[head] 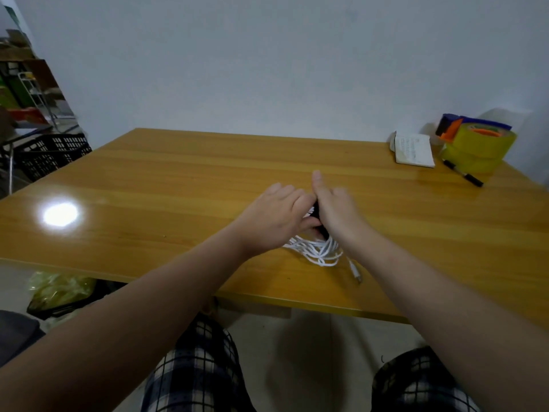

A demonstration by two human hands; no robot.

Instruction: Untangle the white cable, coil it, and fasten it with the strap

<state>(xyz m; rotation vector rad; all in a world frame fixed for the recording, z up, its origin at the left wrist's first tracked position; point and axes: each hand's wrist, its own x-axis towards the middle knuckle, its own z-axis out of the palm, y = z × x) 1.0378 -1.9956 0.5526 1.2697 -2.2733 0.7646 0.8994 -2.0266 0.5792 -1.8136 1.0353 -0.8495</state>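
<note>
A white cable (318, 251) lies in a loose bundle on the wooden table (178, 179), its plug end (355, 272) trailing toward the near edge. Both hands meet just above the bundle's far side. Between them shows a black strap (319, 217). My left hand (276, 217) curls its fingers and thumb around the strap and the cable beneath it. My right hand (334, 209) presses against the strap from the right with its thumb raised; its fingers are hidden and slightly blurred.
A small white notebook (414, 150), a black marker (463, 175) and a yellow tape roll in a dispenser (475, 144) sit at the table's far right corner. A black crate (50, 156) stands left of the table. A lamp glare (61, 215) marks the left tabletop.
</note>
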